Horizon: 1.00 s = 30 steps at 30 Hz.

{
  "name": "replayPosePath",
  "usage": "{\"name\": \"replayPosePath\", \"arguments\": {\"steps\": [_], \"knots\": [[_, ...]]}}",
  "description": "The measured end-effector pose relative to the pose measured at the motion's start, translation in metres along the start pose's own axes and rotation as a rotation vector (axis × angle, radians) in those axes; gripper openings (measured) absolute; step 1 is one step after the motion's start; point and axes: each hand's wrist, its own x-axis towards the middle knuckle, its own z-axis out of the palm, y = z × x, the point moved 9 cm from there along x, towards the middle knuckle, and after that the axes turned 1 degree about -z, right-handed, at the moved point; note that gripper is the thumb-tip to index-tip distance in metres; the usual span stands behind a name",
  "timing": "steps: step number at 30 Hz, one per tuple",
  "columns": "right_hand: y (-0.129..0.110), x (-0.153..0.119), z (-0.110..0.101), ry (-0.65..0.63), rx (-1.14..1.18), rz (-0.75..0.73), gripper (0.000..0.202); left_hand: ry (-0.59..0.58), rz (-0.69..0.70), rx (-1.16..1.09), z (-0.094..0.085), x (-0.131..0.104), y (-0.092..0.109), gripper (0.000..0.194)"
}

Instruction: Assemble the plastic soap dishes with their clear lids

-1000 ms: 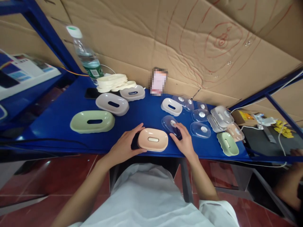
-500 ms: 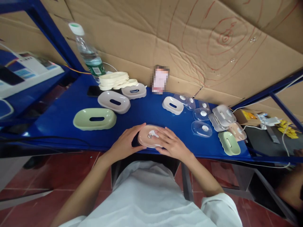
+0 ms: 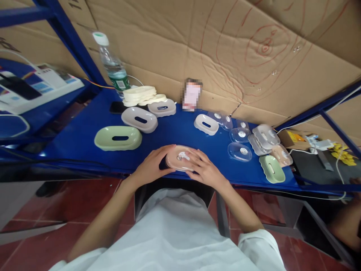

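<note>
A pink oval box (image 3: 178,161) with a shiny top and a small picture on it lies at the table's front edge, between my hands. My left hand (image 3: 154,165) grips its left end, thumb at the near side and fingers at the far side. My right hand (image 3: 203,168) holds the right end, with some fingers laid over the top. A green oval tray (image 3: 118,138) with a slot stands to the left. Behind it sit a grey-pink tray (image 3: 139,119) and a second one (image 3: 162,108). A white slotted piece (image 3: 206,124) lies beyond my right hand.
Clear lids (image 3: 239,152) and stacked pieces (image 3: 265,137) lie at the right, near a green slotted piece (image 3: 272,169). Cream pieces (image 3: 139,94) and a water bottle (image 3: 114,69) stand at the back left. A phone (image 3: 191,95) leans on the cardboard (image 3: 158,45).
The view has shifted slightly, so the table items at the left appear further right. Both hands keep their hold on the pink box, with little visible movement.
</note>
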Motion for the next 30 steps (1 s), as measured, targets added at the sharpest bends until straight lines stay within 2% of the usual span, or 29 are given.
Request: {"name": "replayPosePath", "arguments": {"steps": [3, 5, 9, 18, 24, 27, 30], "knots": [[0.001, 0.006, -0.001, -0.008, 0.043, 0.008, 0.044, 0.003, -0.031, 0.003, -0.001, 0.000, 0.000, 0.091], [0.003, 0.007, -0.001, 0.032, 0.073, 0.014, 0.045, 0.000, -0.047, 0.007, 0.000, 0.001, 0.000, 0.092], [0.007, -0.001, 0.002, 0.128, 0.114, 0.024, 0.047, -0.007, -0.022, 0.021, 0.000, 0.000, 0.004, 0.088], [0.010, -0.005, 0.005, 0.181, 0.145, 0.065, 0.048, -0.006, -0.033, 0.042, 0.002, 0.000, -0.002, 0.086], [0.017, -0.008, 0.009, 0.128, 0.155, 0.116, 0.050, -0.022, -0.007, 0.024, 0.001, 0.000, 0.001, 0.084], [0.010, -0.010, 0.013, 0.084, 0.065, 0.081, 0.046, -0.025, -0.012, 0.001, 0.000, 0.001, -0.001, 0.083], [0.004, -0.010, 0.012, 0.094, 0.015, 0.053, 0.041, -0.017, -0.009, -0.015, -0.001, 0.001, -0.001, 0.085]]}}
